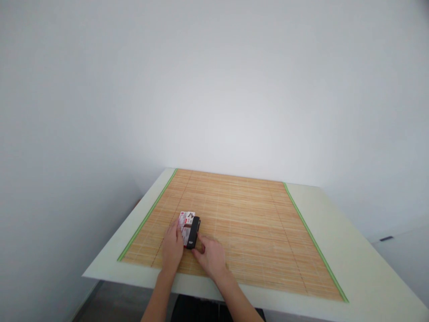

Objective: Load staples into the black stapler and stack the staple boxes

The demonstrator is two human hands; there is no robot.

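A small white and red printed package lies on the left half of the bamboo mat, with a picture of a dark tool on it. Along its right side lies a black stapler, long and narrow, with a small pale marking at its near end. My left hand is closed against the package's left edge, covering part of it. With thumb and forefinger my right hand grips the stapler's near end and right side. Its other fingers are curled under. Whether the stapler is fixed to the package, I cannot tell.
The bamboo mat with green side edges spreads over a white table. A white wall rises behind the table's far edge. On the right stands a white surface with a dark handle.
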